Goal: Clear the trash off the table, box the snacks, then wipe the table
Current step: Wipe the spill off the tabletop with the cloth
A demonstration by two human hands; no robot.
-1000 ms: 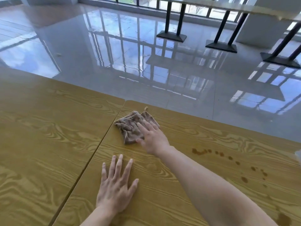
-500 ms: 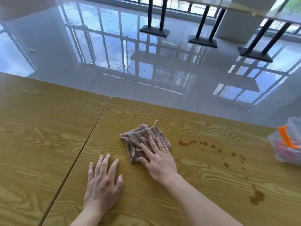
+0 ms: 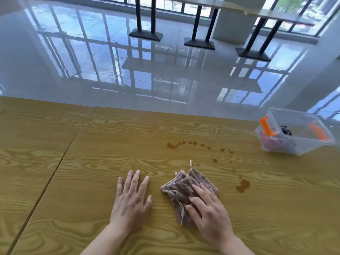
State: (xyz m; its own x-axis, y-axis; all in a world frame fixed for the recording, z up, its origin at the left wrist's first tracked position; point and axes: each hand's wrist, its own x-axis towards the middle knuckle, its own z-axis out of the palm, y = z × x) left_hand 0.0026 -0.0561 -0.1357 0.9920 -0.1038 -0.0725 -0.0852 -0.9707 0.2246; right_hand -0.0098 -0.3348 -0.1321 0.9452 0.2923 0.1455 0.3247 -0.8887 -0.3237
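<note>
the right hand lies flat on a brown cloth, palm down, with the fingers a little spread and pressed on the fabric; it does not pinch or grip it. the cloth is folded and wrinkled, and it rests on the wooden table in the near part, just right of the middle. a small loop sticks up from the far corner of the cloth. the left hand lies flat on the bare wood just beside the cloth, on its left, not touching it, with the fingers straight and spread apart and the thumb out to the side. a line of brown drops curves over the table beyond the cloth, from the middle toward the right, and it ends in a bigger brown spot near the right edge of the cloth, apart from it. at the far right of the table stands a clear plastic box with orange clips on its sides; it holds some snacks in red and dark wrappers, but i cannot tell what kind they are. the box is well apart from both hands. a dark seam runs over the table on the left, where two tabletops meet. behind the table is a shiny grey floor with the black feet of other tables.
</note>
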